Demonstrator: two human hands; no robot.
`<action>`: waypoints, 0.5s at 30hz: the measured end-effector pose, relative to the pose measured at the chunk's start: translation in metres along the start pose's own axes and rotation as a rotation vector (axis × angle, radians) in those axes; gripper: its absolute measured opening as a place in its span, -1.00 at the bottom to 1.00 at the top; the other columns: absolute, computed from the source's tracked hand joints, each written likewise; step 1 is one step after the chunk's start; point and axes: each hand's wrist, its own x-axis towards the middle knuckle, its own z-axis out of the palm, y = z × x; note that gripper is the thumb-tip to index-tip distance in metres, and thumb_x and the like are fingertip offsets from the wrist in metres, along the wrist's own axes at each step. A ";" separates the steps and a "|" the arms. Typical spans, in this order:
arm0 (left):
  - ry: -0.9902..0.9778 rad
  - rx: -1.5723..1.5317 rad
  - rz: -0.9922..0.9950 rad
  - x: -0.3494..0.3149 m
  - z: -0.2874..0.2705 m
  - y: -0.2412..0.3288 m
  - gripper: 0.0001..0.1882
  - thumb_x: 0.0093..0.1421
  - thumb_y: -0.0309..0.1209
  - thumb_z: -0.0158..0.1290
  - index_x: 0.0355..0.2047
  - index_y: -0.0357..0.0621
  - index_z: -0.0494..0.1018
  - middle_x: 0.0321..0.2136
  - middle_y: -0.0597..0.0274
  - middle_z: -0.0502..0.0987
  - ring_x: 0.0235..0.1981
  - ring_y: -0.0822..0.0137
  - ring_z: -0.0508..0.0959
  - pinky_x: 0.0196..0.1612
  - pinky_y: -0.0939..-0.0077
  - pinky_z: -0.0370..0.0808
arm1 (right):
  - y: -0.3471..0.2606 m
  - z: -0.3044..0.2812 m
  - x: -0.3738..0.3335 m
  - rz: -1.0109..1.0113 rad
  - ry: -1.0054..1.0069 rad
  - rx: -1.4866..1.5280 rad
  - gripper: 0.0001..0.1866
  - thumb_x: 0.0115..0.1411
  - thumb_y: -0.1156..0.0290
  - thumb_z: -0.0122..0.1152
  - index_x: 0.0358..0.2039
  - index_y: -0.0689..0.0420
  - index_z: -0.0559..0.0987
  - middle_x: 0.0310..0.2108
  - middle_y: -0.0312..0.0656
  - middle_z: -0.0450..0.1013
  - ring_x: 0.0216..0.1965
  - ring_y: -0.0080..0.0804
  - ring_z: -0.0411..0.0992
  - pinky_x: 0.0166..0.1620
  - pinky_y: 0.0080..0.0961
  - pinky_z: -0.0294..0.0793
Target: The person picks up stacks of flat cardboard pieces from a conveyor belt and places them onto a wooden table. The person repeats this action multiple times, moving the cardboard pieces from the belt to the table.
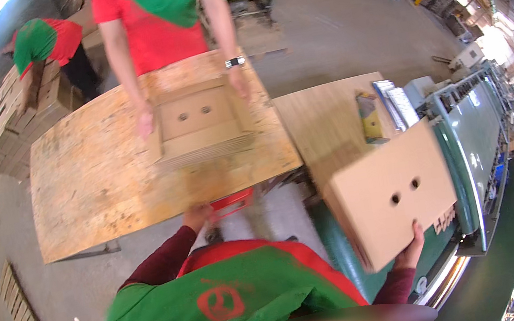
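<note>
At the right, my right hand point(410, 247) grips the near edge of a brown cardboard stack point(387, 197), its thumb on top and its fingers underneath. The top sheet has two round holes. My left hand point(197, 217) is closed at the near edge of the wooden table point(90, 167), beside a flat red object point(232, 203). What lies in its fingers, if anything, I cannot make out. Across the table, a co-worker's two hands hold the sides of a shallow cardboard tray point(200, 119), also with two holes, which sits on a few layers of cardboard.
A lighter side table point(324, 116) bears a yellow-and-black item point(369, 117) and some papers point(399, 104). A green conveyor machine point(476, 119) stands at the right. Another person bends over stacked cartons point(38, 114) at the far left. A wooden pallet point(23, 308) lies on the floor.
</note>
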 end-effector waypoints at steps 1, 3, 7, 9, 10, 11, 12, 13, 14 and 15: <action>0.198 0.005 0.062 -0.007 -0.030 -0.011 -0.68 0.15 -0.20 0.12 -0.25 -0.21 0.54 -0.55 0.27 0.54 -0.50 0.39 0.54 -0.42 0.50 0.49 | 0.006 0.046 -0.006 -0.002 -0.031 0.072 -0.43 0.20 0.10 0.08 0.10 0.22 0.34 0.03 -0.09 0.39 0.01 -0.22 0.41 0.06 -0.26 0.43; 0.533 0.072 0.186 -0.018 -0.081 -0.024 -0.69 0.15 -0.24 0.10 -0.20 -0.19 0.52 -0.34 0.12 0.60 -0.26 0.24 0.59 -0.20 0.43 0.50 | 0.020 0.143 -0.024 0.050 -0.096 0.318 -0.45 0.23 0.07 0.01 0.11 0.17 0.34 0.04 -0.13 0.39 0.00 -0.22 0.41 0.05 -0.21 0.42; 0.869 0.660 0.118 -0.028 -0.145 -0.036 -0.50 0.17 -0.16 0.02 0.07 -0.14 0.36 0.13 -0.01 0.31 0.19 0.08 0.27 0.14 0.05 0.23 | 0.060 0.324 -0.058 0.089 -0.343 0.534 -0.43 0.20 0.02 0.07 0.10 0.14 0.36 0.06 -0.18 0.37 0.06 -0.26 0.34 0.10 -0.22 0.35; 0.871 0.756 -0.170 -0.027 -0.150 -0.040 -0.39 0.19 -0.12 -0.02 0.20 -0.10 0.23 0.31 0.00 0.07 0.34 0.04 0.01 0.22 -0.17 0.04 | 0.088 0.398 -0.075 0.125 -0.361 0.586 -0.46 0.17 0.06 0.15 0.06 0.12 0.39 0.02 -0.20 0.38 0.04 -0.30 0.33 0.08 -0.22 0.34; 0.861 0.790 -0.176 -0.026 -0.150 -0.042 -0.36 0.19 -0.09 -0.05 0.23 -0.09 0.18 0.32 0.01 0.03 0.35 0.04 -0.03 0.22 -0.23 -0.01 | 0.104 0.428 -0.083 0.126 -0.411 0.607 -0.48 0.16 0.08 0.17 0.04 0.11 0.40 0.01 -0.21 0.38 0.03 -0.32 0.33 0.07 -0.23 0.34; 0.852 0.822 -0.182 -0.025 -0.148 -0.043 -0.32 0.20 -0.06 -0.08 0.26 -0.08 0.13 0.34 0.03 -0.01 0.36 0.05 -0.07 0.22 -0.29 -0.06 | 0.118 0.451 -0.090 0.163 -0.390 0.608 -0.46 0.15 0.11 0.20 0.07 0.11 0.37 0.02 -0.20 0.38 0.03 -0.31 0.33 0.06 -0.22 0.35; 0.804 0.843 -0.219 -0.025 -0.147 -0.043 -0.29 0.20 -0.02 -0.10 0.29 -0.07 0.08 0.35 0.04 -0.04 0.38 0.05 -0.11 0.21 -0.35 -0.11 | 0.132 0.471 -0.095 0.194 -0.381 0.607 -0.43 0.14 0.15 0.23 0.10 0.10 0.34 0.02 -0.20 0.37 0.03 -0.30 0.32 0.06 -0.21 0.36; 0.834 0.868 -0.204 -0.025 -0.145 -0.043 -0.29 0.21 -0.03 -0.12 0.29 -0.07 0.08 0.35 0.03 -0.04 0.38 0.05 -0.11 0.22 -0.34 -0.13 | 0.146 0.486 -0.097 0.215 -0.328 0.575 -0.41 0.13 0.17 0.25 0.12 0.10 0.30 0.03 -0.19 0.36 0.03 -0.30 0.32 0.06 -0.21 0.37; 0.826 0.885 -0.218 -0.026 -0.143 -0.042 -0.30 0.22 -0.03 -0.14 0.29 -0.08 0.08 0.35 0.02 -0.04 0.38 0.06 -0.11 0.24 -0.32 -0.14 | 0.161 0.501 -0.098 0.237 -0.272 0.545 -0.38 0.12 0.19 0.26 0.14 0.11 0.27 0.05 -0.18 0.35 0.03 -0.30 0.32 0.06 -0.20 0.37; 0.837 0.918 -0.231 -0.028 -0.143 -0.040 -0.31 0.22 -0.03 -0.16 0.29 -0.09 0.08 0.35 0.01 -0.04 0.38 0.06 -0.11 0.25 -0.30 -0.16 | 0.176 0.511 -0.099 0.258 -0.218 0.513 -0.35 0.11 0.20 0.28 0.16 0.11 0.24 0.06 -0.17 0.33 0.03 -0.29 0.32 0.05 -0.20 0.38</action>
